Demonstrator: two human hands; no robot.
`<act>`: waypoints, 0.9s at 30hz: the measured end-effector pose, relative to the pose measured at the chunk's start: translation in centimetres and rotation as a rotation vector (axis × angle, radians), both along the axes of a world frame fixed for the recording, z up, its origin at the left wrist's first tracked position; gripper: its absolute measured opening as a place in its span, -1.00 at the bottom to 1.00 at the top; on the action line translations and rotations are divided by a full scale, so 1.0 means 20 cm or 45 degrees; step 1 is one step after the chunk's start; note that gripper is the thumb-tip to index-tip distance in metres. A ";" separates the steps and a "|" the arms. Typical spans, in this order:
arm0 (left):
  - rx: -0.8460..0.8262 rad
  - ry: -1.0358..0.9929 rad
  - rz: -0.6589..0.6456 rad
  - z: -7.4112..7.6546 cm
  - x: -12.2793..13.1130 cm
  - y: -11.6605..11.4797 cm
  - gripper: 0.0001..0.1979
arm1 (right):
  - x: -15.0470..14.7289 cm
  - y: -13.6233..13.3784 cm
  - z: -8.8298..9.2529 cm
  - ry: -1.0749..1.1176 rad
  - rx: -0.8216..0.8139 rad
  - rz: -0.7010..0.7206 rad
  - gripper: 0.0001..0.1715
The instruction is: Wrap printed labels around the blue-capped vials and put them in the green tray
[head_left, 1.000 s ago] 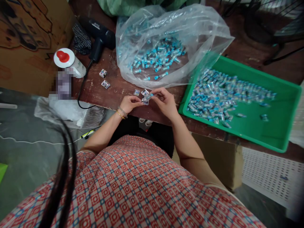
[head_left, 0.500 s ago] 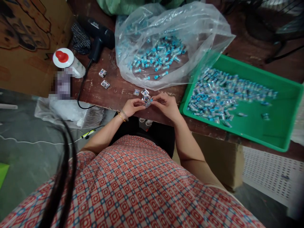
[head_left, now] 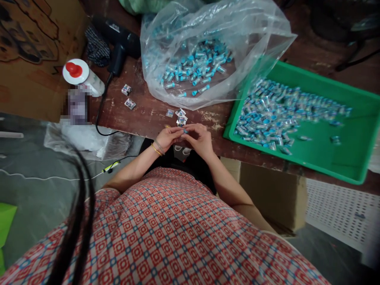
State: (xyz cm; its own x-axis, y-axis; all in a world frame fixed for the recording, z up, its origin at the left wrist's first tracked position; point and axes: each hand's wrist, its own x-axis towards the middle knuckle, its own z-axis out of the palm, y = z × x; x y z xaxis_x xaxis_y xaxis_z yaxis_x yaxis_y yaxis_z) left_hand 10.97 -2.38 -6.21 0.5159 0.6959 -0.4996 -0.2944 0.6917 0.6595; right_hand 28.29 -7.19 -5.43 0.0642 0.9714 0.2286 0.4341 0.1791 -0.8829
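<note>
My left hand (head_left: 168,137) and my right hand (head_left: 202,137) meet at the table's near edge, fingertips pinched together. Between them is a small clear tube with a blue cap (head_left: 184,131), mostly covered by the fingers. Just beyond the hands lies a small pile of printed labels (head_left: 181,118), with a single label (head_left: 170,113) to its left. Farther back, a clear plastic bag (head_left: 190,103) lies open with many blue-capped tubes (head_left: 200,73) in it. To the right, a green tray (head_left: 335,168) holds many more tubes (head_left: 267,114), which appear to bear labels.
Two small stacks of labels (head_left: 130,103) lie on the left of the brown table (head_left: 151,115). Behind them are a black hair dryer (head_left: 118,59) with its cord and a white bottle with a red top (head_left: 93,84). A cardboard box (head_left: 32,87) stands at far left.
Both hands have drawn closer together and slightly toward my body, the right one moving left. The tube between them is now more covered by the fingers.
</note>
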 end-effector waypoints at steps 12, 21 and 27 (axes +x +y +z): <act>0.444 0.349 -0.060 -0.06 -0.01 0.09 -0.53 | 0.21 0.03 0.08 0.098 -0.004 -0.150 -0.92; 1.281 1.777 -0.196 -0.16 -0.08 0.44 -0.92 | 0.96 -0.03 0.06 -0.652 0.107 -0.878 -0.68; 1.240 1.547 -0.101 -0.17 -0.11 0.40 -0.90 | 0.21 0.14 -0.01 -0.414 0.026 -0.080 -0.83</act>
